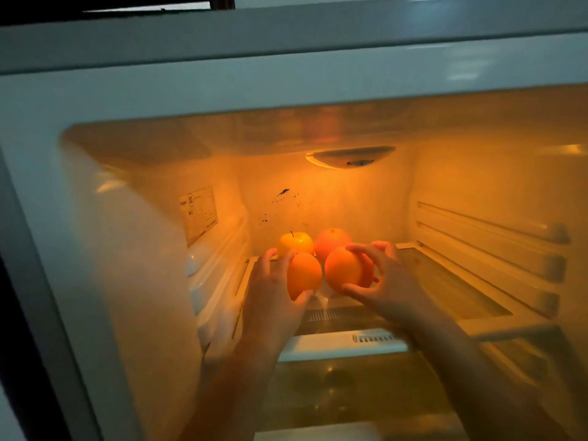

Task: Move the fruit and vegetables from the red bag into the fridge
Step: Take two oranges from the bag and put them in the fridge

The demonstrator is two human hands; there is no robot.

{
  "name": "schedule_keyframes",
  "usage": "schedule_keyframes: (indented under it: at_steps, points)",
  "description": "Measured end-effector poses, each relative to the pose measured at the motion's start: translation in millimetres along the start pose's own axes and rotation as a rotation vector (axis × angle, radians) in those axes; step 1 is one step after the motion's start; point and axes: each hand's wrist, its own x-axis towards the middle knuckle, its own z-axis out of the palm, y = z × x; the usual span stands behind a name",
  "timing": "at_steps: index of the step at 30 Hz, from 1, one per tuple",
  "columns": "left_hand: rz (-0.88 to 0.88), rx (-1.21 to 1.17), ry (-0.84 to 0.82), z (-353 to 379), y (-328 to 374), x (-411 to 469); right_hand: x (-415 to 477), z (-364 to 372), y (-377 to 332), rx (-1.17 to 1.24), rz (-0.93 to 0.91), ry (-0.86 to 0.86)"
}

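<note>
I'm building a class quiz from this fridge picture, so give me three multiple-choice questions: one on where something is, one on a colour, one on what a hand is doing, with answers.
1. Where does the yellow apple sit?
A. At the back of the shelf, left of the back orange.
B. In the bottom drawer.
C. On the fridge's top.

2. What colour is the left fruit, held by the left hand?
A. Green.
B. Purple.
C. Orange.

3. What is the right hand doing?
A. Lying flat.
B. Holding the right fruit with curled fingers.
C. Pulling a drawer.

Answers: 1 A, the apple stands by the rear wall beside the back orange. 2 C, it glows orange. 3 B, fingers and thumb wrap the fruit.
</note>
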Motion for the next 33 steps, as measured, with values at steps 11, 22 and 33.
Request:
schedule_keyframes:
  at_steps: [11,22,33]
  points:
    - [0.015,-0.029,-0.007,2.2,0.0,3.5,0.5,5.2,-7.5,-0.128,-0.065,0.001]
    - [0.003,-0.037,-0.028,2.7,-1.2,2.5,-0.5,7.2,-13.2,-0.240,-0.105,-0.017]
    - [0.070,-0.074,-0.080,5.5,-3.6,4.0,1.3,10.2,-12.2,-0.304,-0.160,-0.001]
